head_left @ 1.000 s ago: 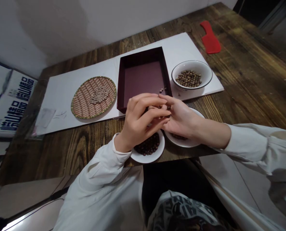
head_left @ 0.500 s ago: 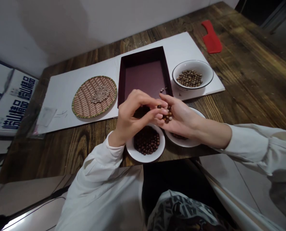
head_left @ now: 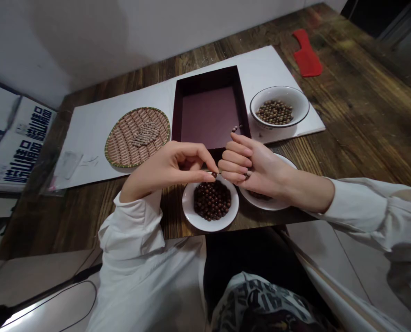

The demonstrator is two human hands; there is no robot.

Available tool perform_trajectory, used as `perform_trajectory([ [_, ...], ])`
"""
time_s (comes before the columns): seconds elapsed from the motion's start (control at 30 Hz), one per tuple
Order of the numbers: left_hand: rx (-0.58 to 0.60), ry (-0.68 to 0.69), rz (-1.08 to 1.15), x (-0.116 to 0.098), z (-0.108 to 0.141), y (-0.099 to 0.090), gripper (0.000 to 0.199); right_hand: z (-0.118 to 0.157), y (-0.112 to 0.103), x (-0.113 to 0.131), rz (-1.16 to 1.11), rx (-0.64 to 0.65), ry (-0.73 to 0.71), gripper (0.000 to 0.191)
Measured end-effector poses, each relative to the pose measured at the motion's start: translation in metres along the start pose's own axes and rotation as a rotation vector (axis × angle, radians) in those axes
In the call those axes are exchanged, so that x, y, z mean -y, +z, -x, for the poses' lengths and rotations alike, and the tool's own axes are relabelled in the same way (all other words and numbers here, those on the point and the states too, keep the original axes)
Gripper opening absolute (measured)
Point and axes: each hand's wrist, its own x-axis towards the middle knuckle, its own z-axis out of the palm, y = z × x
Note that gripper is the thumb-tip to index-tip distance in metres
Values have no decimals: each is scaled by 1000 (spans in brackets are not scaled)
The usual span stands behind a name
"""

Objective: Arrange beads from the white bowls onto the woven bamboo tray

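While the left hand [head_left: 167, 169] pinched a small dark-brown round bead [head_left: 214, 175] narrowly between thumb and forefinger, just above a round white china dish [head_left: 210, 226] of beads, the curled right hand [head_left: 265, 173] closed around a second dark bead [head_left: 247, 175].

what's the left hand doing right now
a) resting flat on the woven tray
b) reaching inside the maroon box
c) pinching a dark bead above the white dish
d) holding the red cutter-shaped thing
C: the left hand has a dark bead pinched in its fingers, just above the white dish.
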Motion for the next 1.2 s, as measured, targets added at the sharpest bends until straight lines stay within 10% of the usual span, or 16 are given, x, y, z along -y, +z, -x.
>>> perform_trajectory([
  [0.2,326,-244,-117,-1,6,-19,21,1,0,1,-4,12,20,53],
  [0.8,547,-411,-139,11,8,-26,27,1,1,0,7,32,30,51],
  [1.2,471,-115,19,13,0,-17,30,1,3,0,-1,11,19,53],
])
